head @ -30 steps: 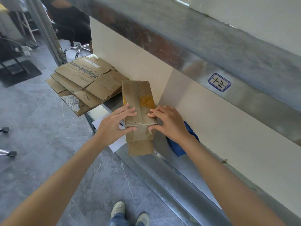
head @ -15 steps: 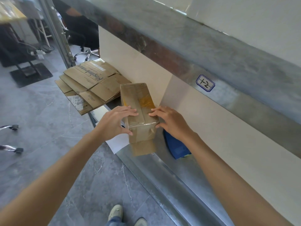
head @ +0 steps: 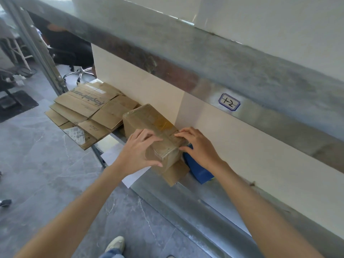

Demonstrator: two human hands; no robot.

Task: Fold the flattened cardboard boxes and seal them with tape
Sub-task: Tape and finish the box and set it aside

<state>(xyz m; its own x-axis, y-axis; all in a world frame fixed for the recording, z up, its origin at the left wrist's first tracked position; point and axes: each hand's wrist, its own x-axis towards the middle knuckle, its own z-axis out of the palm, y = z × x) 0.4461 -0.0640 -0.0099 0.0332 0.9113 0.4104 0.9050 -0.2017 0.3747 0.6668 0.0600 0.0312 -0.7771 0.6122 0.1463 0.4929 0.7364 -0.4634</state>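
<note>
**Both hands pressing down on a taped cardboard box at the shelf edge**

The oblong brown cardboard box (head: 147,123) sat on the dull metal shelf (head: 186,207), its near end over a loose cardboard flap (head: 175,174) and its top glossy with clear tape (head: 167,146). The left hand (head: 137,151) lay on the near left corner, fingers nearly straight across the top and thumb flat on the end face. The right hand (head: 199,146) pressed the right edge with its fingers spread flat, clamped on nothing. Just left of the box lay a fanned stack of flattened boxes (head: 89,112), matte and creased. A blue object (head: 197,168) lay under the right wrist, and a white sheet (head: 134,175) under the left.
</note>
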